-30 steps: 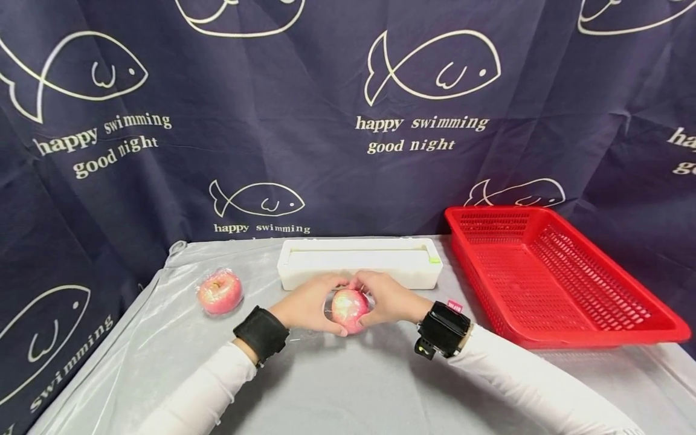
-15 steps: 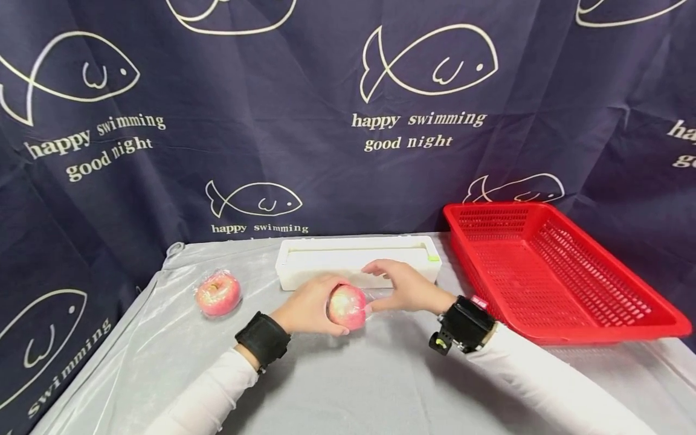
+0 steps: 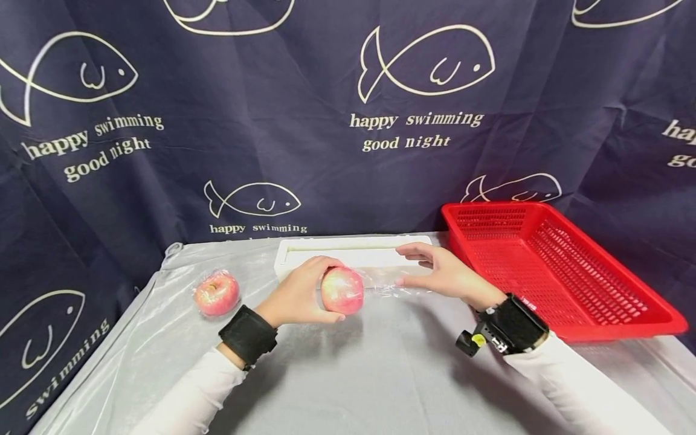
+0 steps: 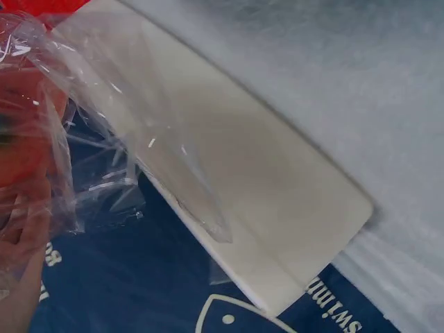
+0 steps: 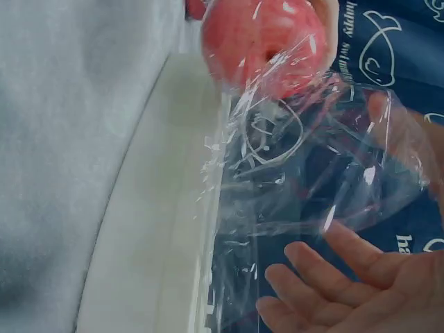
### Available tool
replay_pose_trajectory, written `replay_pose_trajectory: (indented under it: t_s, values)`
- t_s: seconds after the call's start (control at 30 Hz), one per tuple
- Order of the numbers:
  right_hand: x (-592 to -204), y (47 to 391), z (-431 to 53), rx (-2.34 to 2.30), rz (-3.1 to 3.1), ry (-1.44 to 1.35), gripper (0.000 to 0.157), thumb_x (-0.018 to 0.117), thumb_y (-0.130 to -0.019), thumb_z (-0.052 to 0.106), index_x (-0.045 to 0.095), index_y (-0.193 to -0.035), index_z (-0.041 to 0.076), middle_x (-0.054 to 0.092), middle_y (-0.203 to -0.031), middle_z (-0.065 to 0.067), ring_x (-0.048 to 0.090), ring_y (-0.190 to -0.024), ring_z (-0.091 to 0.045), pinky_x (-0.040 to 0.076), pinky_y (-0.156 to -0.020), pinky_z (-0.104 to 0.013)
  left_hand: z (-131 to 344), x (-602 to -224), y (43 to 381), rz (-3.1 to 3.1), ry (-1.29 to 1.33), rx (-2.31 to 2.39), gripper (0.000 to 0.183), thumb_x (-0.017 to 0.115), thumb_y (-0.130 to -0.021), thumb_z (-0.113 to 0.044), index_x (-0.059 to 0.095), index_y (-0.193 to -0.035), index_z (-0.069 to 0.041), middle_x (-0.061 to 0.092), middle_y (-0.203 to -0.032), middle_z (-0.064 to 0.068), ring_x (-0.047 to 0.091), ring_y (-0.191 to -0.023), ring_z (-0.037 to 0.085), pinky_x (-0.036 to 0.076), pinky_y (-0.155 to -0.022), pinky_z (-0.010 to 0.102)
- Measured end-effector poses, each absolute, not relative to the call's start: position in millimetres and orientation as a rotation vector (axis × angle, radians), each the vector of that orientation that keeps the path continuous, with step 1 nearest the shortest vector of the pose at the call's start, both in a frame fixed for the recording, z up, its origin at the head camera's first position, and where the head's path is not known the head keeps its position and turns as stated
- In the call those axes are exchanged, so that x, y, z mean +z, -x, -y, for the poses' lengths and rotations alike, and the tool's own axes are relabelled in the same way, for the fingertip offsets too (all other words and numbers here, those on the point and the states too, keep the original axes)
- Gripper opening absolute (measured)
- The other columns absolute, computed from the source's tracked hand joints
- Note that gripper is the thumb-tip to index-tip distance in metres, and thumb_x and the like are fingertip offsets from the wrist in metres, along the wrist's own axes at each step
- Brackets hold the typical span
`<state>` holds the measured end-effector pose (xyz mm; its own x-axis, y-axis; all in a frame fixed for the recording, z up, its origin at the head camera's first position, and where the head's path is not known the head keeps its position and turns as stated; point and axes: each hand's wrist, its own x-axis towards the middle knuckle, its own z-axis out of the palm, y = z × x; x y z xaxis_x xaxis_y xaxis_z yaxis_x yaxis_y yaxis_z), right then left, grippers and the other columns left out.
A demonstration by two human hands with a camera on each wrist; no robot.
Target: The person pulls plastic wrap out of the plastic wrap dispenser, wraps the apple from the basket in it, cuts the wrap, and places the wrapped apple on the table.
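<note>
My left hand (image 3: 301, 294) grips a red-pink apple (image 3: 342, 290) above the table in the head view, fingers and thumb curled around its left side. A sheet of clear cling film (image 5: 312, 173) stretches from the apple toward my right hand (image 3: 443, 272). That hand's thumb and fingers stand apart with the film between and against them; in the right wrist view its fingers (image 5: 333, 277) look extended. Behind the hands lies a long white cling film dispenser (image 3: 304, 257), partly covered by both. In the left wrist view, film (image 4: 104, 125) hangs beside the apple.
Another apple (image 3: 216, 293), wrapped in film, sits at the left of the grey cloth-covered table (image 3: 348, 374). A red perforated basket (image 3: 505, 260) stands at the right, close to my right forearm. A dark curtain (image 3: 304, 121) with fish prints rises behind.
My right hand has come off the apple and moved right, with clear film stretched out toward it. My left hand has raised the apple slightly.
</note>
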<state>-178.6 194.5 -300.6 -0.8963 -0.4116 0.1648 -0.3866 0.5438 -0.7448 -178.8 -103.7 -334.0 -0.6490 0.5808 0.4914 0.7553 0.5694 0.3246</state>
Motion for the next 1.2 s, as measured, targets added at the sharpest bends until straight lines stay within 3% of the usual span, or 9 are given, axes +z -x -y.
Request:
replay_pose_trajectory:
  t_s: [0.2, 0.33, 0.53, 0.63, 0.77, 0.97, 1.2]
  values:
    - [-302.1, 174.4, -197.9, -1.418, -2.541, 0.543, 0.058, 0.068, -0.088, 0.025, 0.048, -0.136, -0.001, 0.054, -0.135, -0.023, 0.061, -0.116, -0.029, 0.054, -0.092, -0.034, 107.2, -324.8, 172.3, 2.411, 1.125, -0.768, 0.079, 0.089, -0.056, -0.037, 0.054, -0.122, -0.011, 0.061, -0.116, -0.001, 0.057, -0.109, 0.012, 0.053, -0.094, 0.033]
    - [-310.7, 175.4, -198.3, -1.507, -2.379, 0.458, 0.061, 0.063, -0.092, 0.027, 0.042, -0.139, -0.005, 0.051, -0.136, -0.023, 0.058, -0.115, -0.022, 0.050, -0.098, -0.035, 108.3, -319.8, 169.0, 2.362, 1.164, -0.801, 0.080, 0.090, -0.055, -0.035, 0.054, -0.122, -0.011, 0.060, -0.116, -0.002, 0.056, -0.109, 0.012, 0.052, -0.094, 0.032]
    - [-330.3, 182.7, -201.1, -1.743, -1.956, 0.502, 0.059, 0.055, -0.097, 0.027, 0.036, -0.144, -0.004, 0.058, -0.131, -0.001, 0.058, -0.115, -0.009, 0.047, -0.105, -0.032, 108.8, -314.8, 164.8, 2.310, 1.205, -0.836, 0.081, 0.090, -0.054, -0.033, 0.053, -0.122, -0.011, 0.060, -0.117, -0.001, 0.056, -0.110, 0.012, 0.052, -0.095, 0.032]
    - [-338.7, 185.9, -202.2, -1.884, -1.534, 0.566, 0.044, 0.046, -0.101, 0.020, 0.043, -0.142, 0.004, 0.060, -0.128, 0.004, 0.060, -0.117, -0.010, 0.048, -0.103, -0.030, 109.2, -313.6, 163.0, 2.305, 1.214, -0.855, 0.080, 0.090, -0.054, -0.033, 0.054, -0.122, -0.011, 0.060, -0.117, -0.001, 0.056, -0.110, 0.012, 0.051, -0.095, 0.031]
    - [-344.5, 186.2, -201.1, -1.966, -1.178, 0.543, 0.030, 0.042, -0.103, 0.017, 0.057, -0.128, 0.013, 0.061, -0.128, -0.002, 0.059, -0.121, -0.016, 0.047, -0.106, -0.034, 110.1, -313.0, 161.7, 2.300, 1.223, -0.887, 0.081, 0.090, -0.055, -0.032, 0.053, -0.123, -0.011, 0.060, -0.118, -0.001, 0.056, -0.110, 0.012, 0.051, -0.097, 0.030]
    - [-347.8, 180.5, -195.6, -2.072, -1.052, 0.383, 0.021, 0.047, -0.100, 0.013, 0.060, -0.116, 0.010, 0.064, -0.121, -0.009, 0.064, -0.115, -0.022, 0.049, -0.102, -0.031, 110.0, -313.0, 160.4, 2.265, 1.244, -0.954, 0.082, 0.090, -0.054, -0.031, 0.054, -0.124, -0.012, 0.060, -0.118, -0.001, 0.057, -0.110, 0.011, 0.051, -0.097, 0.030]
    - [-348.4, 176.2, -187.8, -2.154, -1.069, 0.296, 0.017, 0.050, -0.098, 0.009, 0.065, -0.105, 0.009, 0.069, -0.105, -0.006, 0.067, -0.100, -0.015, 0.053, -0.092, -0.026, 107.0, -310.9, 156.4, 2.231, 1.270, -0.982, 0.082, 0.091, -0.054, -0.031, 0.053, -0.124, -0.012, 0.060, -0.119, -0.001, 0.057, -0.111, 0.011, 0.050, -0.097, 0.029]
